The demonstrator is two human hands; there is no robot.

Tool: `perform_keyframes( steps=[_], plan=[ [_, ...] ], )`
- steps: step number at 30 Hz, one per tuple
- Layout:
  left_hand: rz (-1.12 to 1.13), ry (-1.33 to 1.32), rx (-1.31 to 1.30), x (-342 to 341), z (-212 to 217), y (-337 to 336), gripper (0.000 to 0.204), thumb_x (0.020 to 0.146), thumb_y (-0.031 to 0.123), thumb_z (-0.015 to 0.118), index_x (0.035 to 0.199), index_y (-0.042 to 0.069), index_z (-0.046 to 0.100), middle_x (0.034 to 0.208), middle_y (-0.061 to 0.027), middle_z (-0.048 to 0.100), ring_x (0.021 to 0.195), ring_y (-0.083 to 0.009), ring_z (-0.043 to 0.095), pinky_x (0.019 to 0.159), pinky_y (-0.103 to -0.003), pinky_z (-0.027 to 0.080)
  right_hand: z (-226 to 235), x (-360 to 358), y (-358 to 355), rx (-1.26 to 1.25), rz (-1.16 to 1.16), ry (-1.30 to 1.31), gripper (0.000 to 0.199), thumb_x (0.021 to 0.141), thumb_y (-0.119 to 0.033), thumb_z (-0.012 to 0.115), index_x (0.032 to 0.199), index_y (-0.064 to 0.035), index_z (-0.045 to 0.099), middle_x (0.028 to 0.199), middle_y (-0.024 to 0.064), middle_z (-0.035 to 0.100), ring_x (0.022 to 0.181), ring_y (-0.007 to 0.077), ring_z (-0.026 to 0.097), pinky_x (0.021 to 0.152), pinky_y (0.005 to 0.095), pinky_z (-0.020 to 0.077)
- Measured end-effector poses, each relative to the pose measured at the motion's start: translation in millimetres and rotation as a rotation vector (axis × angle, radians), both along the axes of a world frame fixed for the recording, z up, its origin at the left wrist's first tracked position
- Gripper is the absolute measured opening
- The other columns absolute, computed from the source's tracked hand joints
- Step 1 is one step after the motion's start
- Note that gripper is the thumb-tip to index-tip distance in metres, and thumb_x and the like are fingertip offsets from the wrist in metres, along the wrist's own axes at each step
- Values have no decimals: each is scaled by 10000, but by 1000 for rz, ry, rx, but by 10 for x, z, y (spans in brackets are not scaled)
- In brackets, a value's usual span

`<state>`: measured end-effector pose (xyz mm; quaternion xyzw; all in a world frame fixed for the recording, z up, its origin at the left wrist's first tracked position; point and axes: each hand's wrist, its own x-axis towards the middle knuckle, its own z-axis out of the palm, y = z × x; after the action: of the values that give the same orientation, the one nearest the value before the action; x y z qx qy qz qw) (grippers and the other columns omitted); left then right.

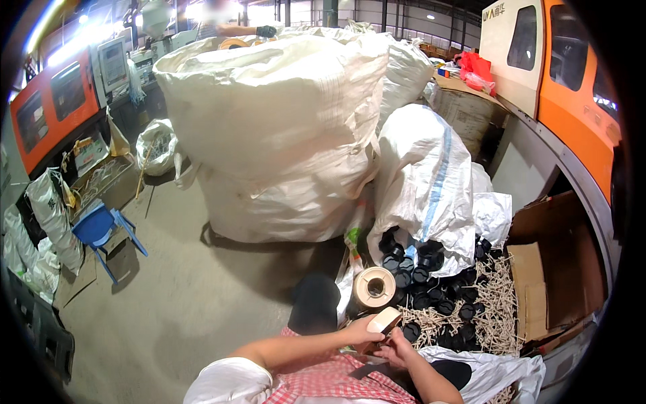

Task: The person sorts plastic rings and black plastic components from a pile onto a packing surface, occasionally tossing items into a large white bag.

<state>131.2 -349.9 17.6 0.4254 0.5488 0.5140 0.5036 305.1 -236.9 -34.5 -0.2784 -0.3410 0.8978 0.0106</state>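
In front of my lap, my left hand [361, 332] is closed on the near side of a beige round plastic part [384, 320], held tilted. My right hand [397, 349] is at the part's lower right side with fingers drawn together; whatever lies between them is too small to make out. Just beyond stands a beige flanged spool [375, 288] with a hole in its middle. Many black round caps [421, 275] spill from a white woven sack [427, 175] with a blue stripe, to the right of the spool. Thin beige sticks [498, 289] are heaped beside and under the caps.
A huge white bulk bag [276, 135] rises ahead. At the right are an open cardboard box [565, 249] and an orange-and-white machine [582, 108]. A blue chair [95, 226] stands on the left. Behind the bulk bag, another person's gloved hand [266, 31] shows.
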Motion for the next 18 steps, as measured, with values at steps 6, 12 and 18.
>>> perform_keyframes(
  steps=[6,12,18],
  plan=[
    [-148,-96,-362,-133,345,98,465,751,299,644,1127,34,579,1039,-89,614,916,-167,584,809,-298,464,583,2,-245,2095,228,272,532,584,-60,688,1096,-95,548,1161,204,450,1105,368,432,950,431,355],
    [-76,-109,-48,-19,204,74,566,761,194,677,1249,10,459,1085,-79,580,1011,-157,535,889,-293,428,193,-109,-123,511,-70,-141,653,858,-231,630,1350,-83,226,1076,119,537,879,207,593,677,317,526],
    [-98,-89,-96,-9,165,-33,649,767,167,681,1334,75,380,1112,-98,583,984,-160,559,861,-302,451,208,-156,-81,25,-86,6,454,953,-403,398,1300,-120,329,1120,120,549,923,281,597,741,407,535]
  ],
)
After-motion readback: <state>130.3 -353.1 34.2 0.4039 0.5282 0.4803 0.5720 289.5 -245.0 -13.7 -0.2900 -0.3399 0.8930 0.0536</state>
